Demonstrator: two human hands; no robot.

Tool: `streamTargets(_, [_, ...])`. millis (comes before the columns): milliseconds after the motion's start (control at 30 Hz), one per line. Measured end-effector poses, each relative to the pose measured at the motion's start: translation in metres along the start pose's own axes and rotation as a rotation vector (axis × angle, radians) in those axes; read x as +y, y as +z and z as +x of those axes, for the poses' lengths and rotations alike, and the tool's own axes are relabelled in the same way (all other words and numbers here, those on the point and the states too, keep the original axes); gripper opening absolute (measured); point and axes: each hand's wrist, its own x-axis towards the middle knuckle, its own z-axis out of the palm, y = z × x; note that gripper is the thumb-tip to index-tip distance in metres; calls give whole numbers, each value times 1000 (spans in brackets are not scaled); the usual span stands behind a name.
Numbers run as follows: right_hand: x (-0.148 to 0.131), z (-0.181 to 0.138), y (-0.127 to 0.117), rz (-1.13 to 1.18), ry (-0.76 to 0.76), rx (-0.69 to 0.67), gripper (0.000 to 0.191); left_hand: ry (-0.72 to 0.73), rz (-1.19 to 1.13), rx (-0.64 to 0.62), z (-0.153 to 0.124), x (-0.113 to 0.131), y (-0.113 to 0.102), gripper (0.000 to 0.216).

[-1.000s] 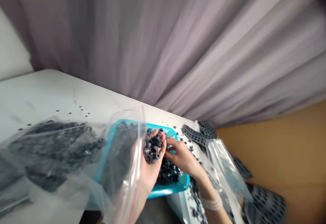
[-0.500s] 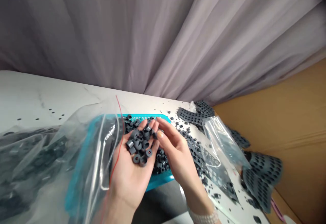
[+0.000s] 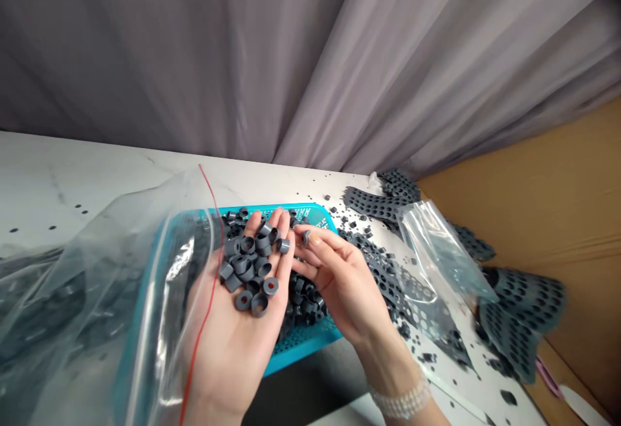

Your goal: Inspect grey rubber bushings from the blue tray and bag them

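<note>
My left hand [image 3: 242,345] is palm up, cupping a heap of small dark grey rubber caps [image 3: 248,264], short and ring-like with holes. A clear zip bag [image 3: 140,225] with a red strip lies over my left wrist and the edge of that hand. Just right of the heap, my right hand [image 3: 352,293] pinches one small dark grey piece [image 3: 305,238] between thumb and forefinger. Both hands are above a turquoise basket [image 3: 295,356] that holds many similar caps. My left hand hides part of its contents.
Perforated dark grey rubber sheets [image 3: 521,313] lie on the right beside a cardboard panel [image 3: 548,200]. Another clear bag [image 3: 434,238] rests on sheets there. Small dark scraps dot the white table [image 3: 111,170]. A grey curtain [image 3: 233,57] hangs behind.
My right hand has drawn slightly away from the left palm, with a small piece now visible in its fingertips. The left hand and its heap have shifted a little left in view.
</note>
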Motion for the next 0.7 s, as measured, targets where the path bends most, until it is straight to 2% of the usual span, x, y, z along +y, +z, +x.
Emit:
streamTargets(133, [-1,4,-5,191,130,-44,16,18,27,-33,1,3,-2,38])
streamTargets(400, [-5,6,-7,201,99,33,28,66,42,25,4,3,-1,38])
streamTargets(700, [-15,-3,-7,371,170,-54,35,71,96,63,5,2,0,39])
